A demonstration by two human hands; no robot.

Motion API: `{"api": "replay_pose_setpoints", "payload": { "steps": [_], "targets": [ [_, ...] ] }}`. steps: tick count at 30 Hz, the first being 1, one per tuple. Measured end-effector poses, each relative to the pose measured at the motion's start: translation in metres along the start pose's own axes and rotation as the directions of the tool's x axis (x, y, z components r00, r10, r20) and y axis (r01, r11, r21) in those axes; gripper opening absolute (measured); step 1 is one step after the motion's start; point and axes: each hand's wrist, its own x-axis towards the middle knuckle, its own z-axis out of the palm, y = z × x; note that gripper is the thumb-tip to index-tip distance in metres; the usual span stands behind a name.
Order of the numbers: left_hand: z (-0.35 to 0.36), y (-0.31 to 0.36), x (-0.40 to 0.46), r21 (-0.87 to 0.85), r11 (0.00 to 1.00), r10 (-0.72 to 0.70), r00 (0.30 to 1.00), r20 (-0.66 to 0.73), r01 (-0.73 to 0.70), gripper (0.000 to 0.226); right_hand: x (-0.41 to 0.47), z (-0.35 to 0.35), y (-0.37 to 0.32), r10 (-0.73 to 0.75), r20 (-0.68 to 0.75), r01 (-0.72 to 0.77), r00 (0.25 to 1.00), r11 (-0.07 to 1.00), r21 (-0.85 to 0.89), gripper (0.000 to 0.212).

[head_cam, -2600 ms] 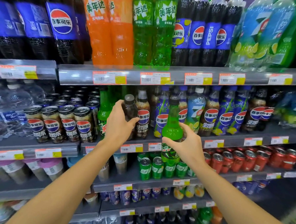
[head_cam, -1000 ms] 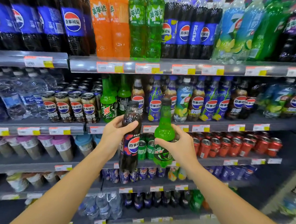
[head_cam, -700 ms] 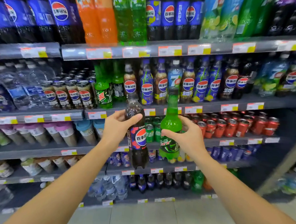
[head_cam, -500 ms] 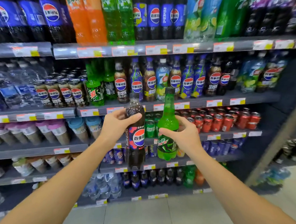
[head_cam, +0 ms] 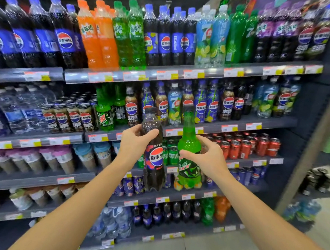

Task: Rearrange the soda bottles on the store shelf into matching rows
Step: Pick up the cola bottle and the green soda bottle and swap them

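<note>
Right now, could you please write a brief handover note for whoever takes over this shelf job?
Left hand grips the dark cola bottle near its shoulder.
Right hand grips the green soda bottle at mid-body.
Both bottles are upright, off the shelf, in front of the second shelf.
Done: both pulled out.
Left: set each in its matching row; green bottles stand at that shelf's left.

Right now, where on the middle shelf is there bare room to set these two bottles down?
There is a bare strip along the middle shelf front at its right end, before the set-back lime bottles. Spots behind the held cola bottle and green bottle are hidden: cannot tell. The top shelf and red cans are packed tight.
</note>
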Motion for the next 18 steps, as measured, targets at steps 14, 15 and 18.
{"api": "replay_pose_setpoints", "payload": {
  "steps": [14,15,18],
  "targets": [
    [-0.056,-0.013,0.005,0.107,0.993,-0.027,0.989,-0.148,0.043,0.014,0.009,0.066,-0.007,-0.003,0.147,0.007,0.989,1.000,-0.023,0.078],
    [-0.062,-0.015,0.008,0.126,0.991,-0.028,0.987,-0.161,0.048,0.015,0.011,0.073,-0.009,-0.005,0.160,0.008,0.987,1.000,-0.016,0.076],
    [-0.079,-0.023,0.022,0.164,0.985,-0.025,0.979,-0.201,0.059,0.020,0.022,0.098,-0.009,0.002,0.172,-0.002,0.985,1.000,0.001,0.074]
  ]
}}
